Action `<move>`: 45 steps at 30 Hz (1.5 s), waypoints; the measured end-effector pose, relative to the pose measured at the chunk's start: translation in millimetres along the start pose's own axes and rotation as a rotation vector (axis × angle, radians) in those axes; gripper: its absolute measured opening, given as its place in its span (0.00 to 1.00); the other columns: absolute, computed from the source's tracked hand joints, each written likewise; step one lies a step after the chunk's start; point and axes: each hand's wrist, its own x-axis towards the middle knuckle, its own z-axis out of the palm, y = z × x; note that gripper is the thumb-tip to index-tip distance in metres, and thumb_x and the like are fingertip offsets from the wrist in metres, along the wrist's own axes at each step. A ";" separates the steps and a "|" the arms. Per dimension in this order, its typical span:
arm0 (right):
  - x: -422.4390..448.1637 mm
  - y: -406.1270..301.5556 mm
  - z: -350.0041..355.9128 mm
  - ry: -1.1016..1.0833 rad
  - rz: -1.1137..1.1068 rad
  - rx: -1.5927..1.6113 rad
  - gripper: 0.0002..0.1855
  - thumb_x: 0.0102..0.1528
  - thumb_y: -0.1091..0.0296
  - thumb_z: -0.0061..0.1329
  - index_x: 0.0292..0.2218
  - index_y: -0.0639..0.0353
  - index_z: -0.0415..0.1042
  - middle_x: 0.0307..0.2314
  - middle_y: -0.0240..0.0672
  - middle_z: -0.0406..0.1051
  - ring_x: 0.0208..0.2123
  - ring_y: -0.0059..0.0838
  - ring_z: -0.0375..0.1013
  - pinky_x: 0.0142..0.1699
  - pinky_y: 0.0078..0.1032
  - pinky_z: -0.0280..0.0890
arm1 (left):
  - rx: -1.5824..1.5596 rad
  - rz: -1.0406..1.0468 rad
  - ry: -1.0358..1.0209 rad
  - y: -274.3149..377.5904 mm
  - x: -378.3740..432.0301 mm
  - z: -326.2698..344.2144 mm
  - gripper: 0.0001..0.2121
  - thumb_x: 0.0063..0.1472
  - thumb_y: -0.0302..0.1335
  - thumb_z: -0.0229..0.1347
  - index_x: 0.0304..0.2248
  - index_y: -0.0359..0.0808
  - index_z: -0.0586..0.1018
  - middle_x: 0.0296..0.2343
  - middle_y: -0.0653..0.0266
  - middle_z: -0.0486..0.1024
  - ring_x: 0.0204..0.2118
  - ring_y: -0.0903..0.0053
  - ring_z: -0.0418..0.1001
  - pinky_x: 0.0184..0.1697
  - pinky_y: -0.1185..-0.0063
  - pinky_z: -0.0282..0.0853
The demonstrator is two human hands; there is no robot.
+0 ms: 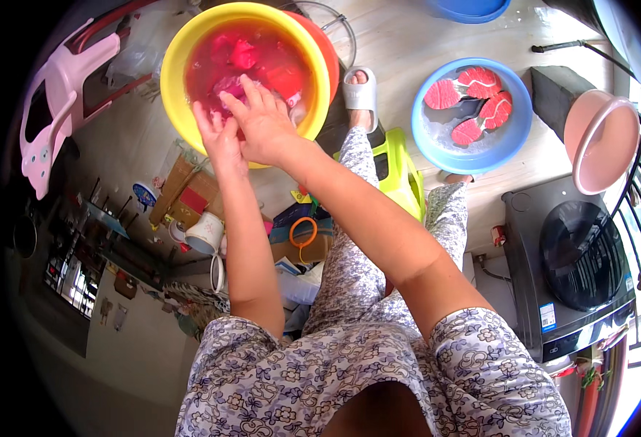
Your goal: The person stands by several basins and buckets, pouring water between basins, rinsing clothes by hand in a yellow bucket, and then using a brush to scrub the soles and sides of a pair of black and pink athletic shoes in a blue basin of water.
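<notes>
My left hand (219, 136) and my right hand (260, 117) meet over the near rim of a yellow plastic basin (173, 104). The fingers of both are apart, and the hands touch or overlap at the palms; I see nothing gripped. Reddish water fills the basin. Pink cloth (244, 53) and a bright red piece (285, 82) lie in the water beyond the fingers. A purplish-pink cloth (227, 87) shows right by the fingertips. Part of the cloth is hidden under the water and my hands.
Right of the basin stands a lime-green plastic stool (402, 175). A blue basin (419, 131) holds sneakers, red soles up, in sudsy water. Farther right are a pink basin (607, 142) and a washing machine (528, 246). A pink chair (61, 104) and cardboard boxes (181, 191) lie left.
</notes>
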 end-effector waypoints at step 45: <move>-188.8 490.5 -124.2 1.031 1.255 0.092 0.59 0.34 0.48 0.59 0.56 0.65 0.38 0.50 0.51 0.53 0.53 0.47 0.52 0.56 0.41 0.45 | 1.397 0.650 -0.926 -306.4 -136.0 382.1 0.46 0.42 0.38 0.62 0.55 0.33 0.47 0.49 0.47 0.58 0.52 0.58 0.57 0.53 0.66 0.51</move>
